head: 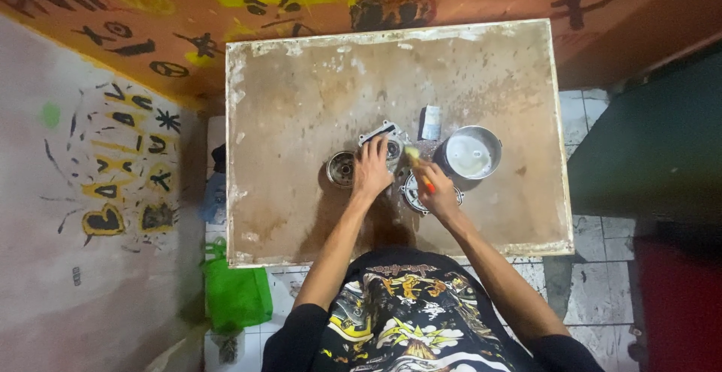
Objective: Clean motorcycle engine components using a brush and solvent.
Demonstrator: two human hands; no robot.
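My left hand lies flat over a grey metal engine part in the middle of a stained brown table. My right hand grips a small brush with an orange handle and pale bristles, the bristles pointing at that metal part. Just left of my left hand stands a round metal part. Under my right hand a round metal cover shows in part. A metal pot with whitish liquid sits right of the brush.
A small blue-white packet lies behind the pot. A green bag hangs at the table's front left. Painted walls stand left and behind, a dark green surface to the right, and tiled floor below.
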